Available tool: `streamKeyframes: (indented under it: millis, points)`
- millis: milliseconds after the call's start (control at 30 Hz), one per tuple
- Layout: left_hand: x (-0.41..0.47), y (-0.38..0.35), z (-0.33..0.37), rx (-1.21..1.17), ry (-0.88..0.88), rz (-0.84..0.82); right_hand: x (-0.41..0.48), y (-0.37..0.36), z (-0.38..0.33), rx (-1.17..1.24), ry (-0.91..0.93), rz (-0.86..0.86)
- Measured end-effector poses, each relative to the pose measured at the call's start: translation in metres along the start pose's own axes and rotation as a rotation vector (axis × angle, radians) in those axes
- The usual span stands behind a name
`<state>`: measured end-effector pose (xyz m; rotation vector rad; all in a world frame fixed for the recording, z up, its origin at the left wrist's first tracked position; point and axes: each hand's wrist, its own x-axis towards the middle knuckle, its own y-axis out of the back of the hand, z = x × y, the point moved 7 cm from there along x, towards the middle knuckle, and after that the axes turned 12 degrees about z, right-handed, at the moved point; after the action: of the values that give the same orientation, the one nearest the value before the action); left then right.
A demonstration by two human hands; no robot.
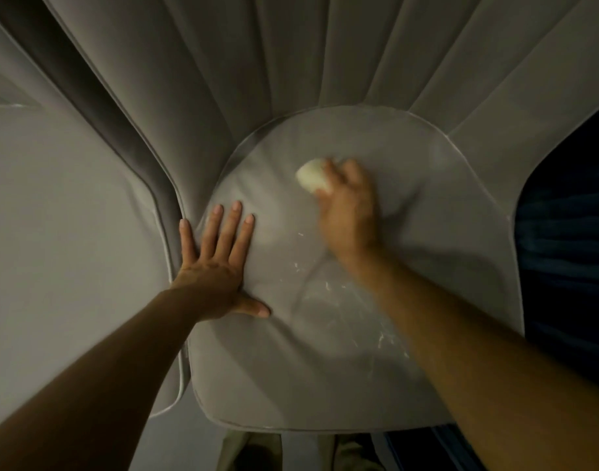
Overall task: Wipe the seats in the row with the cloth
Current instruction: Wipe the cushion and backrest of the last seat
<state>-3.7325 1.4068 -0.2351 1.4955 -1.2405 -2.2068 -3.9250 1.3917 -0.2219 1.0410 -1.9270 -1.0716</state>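
From the head camera, looking down, a grey padded seat fills the middle of the view, its rounded cushion edged with pale piping. Behind it rises the backrest, stitched in long upright ribs.

The left hand lies flat on the left side of the cushion, palm down, fingers straight and spread, thumb stretched out toward the front edge. Its little finger sits right at the seam where the cushion meets the gap to the neighbouring seat, which shows as a broad grey surface at the left.

The right hand is on the rear middle part of the cushion, blurred, its fingers curled round a pale bunched cloth. The cloth sticks out on the hand's left side and presses against the seat fabric.

Small white marks are scattered over the cushion between the two arms, nearer the right forearm. A dark blue area lies beyond the seat's right edge.
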Motion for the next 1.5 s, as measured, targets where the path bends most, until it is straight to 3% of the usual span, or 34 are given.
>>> streamKeyframes:
  millis: [100, 167, 267, 367, 500, 700, 1033, 1267, 1333, 1433, 1500]
  points:
    - [-0.001, 0.000, 0.000, 0.035, 0.036, -0.024, -0.057, 0.007, -0.036, 0.074, 0.183, -0.071]
    - [-0.004, 0.002, 0.001, 0.046, 0.051, -0.034, -0.070, 0.017, -0.037, 0.115, 0.200, -0.115]
    - [-0.005, 0.005, 0.004, 0.022, 0.046, -0.036, -0.052, 0.042, 0.000, 0.146, 0.023, 0.009]
    - [-0.003, 0.003, 0.003, 0.029, 0.058, -0.062, -0.022, 0.077, 0.074, -0.002, -0.219, 0.186]
    - [-0.001, 0.003, 0.002, 0.019, 0.053, -0.088, 0.013, 0.085, 0.122, -0.104, -0.310, 0.062]
    - [0.001, -0.002, 0.000, 0.018, 0.026, -0.109, 0.067, 0.038, 0.072, -0.084, -0.142, 0.053]
    - [0.006, -0.012, -0.007, 0.050, 0.034, -0.124, 0.079, -0.012, 0.015, -0.125, -0.153, 0.084]
    - [0.006, -0.011, -0.008, 0.026, 0.014, -0.024, 0.041, -0.029, -0.063, 0.191, 0.289, -0.129]
    - [0.007, -0.009, -0.008, -0.024, -0.009, 0.021, 0.046, -0.014, -0.049, 0.169, 0.228, -0.077]
    - [0.008, -0.012, -0.011, -0.037, -0.030, 0.065, 0.065, 0.012, 0.002, 0.013, -0.062, 0.117]
    - [0.008, -0.012, -0.011, -0.019, -0.044, 0.094, 0.072, 0.007, 0.010, -0.043, -0.135, 0.109]
